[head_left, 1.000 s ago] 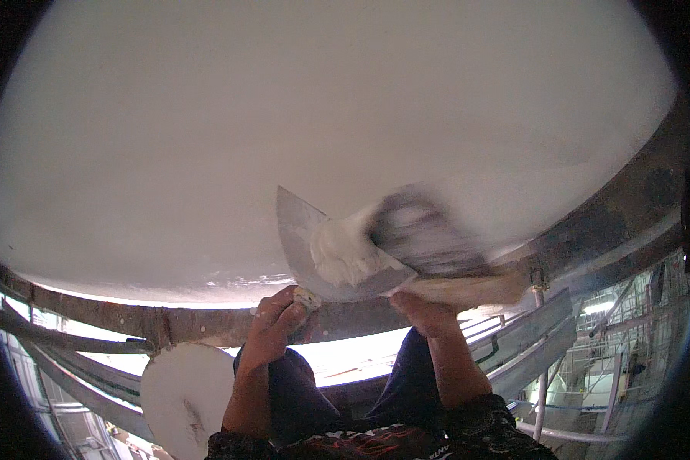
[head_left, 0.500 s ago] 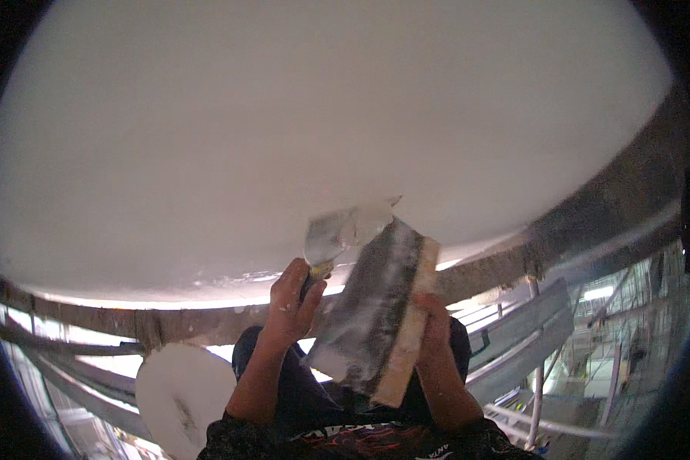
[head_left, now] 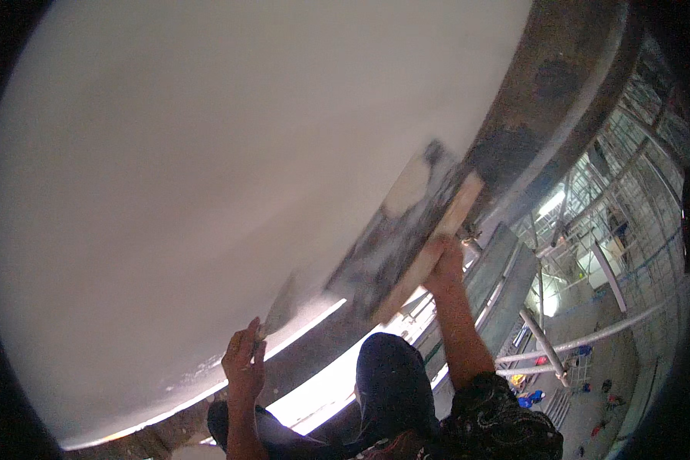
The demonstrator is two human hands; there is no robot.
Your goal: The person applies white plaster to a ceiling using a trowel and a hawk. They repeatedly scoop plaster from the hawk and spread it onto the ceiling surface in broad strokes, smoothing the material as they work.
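Wall [head_left: 230, 169]: pale and apparently even over most of its visible area; streaks near the lower rim look unfinished, in this judgement. Full coverage cannot be confirmed. Right hand [head_left: 443, 264] grips the board [head_left: 387, 249] by its wooden edge; the board, blurred, is at the wall's right side, contact unclear. Left hand [head_left: 244, 364] holds the scraper [head_left: 282, 307]. Compared with 0.5 s earlier, the 2 tools no longer overlap; the board is higher and the view is tilted.

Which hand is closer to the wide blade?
Right. The right hand grips the wooden strip along the wide blade; the left hand is apart from it, at its lower left, holding a scraper.
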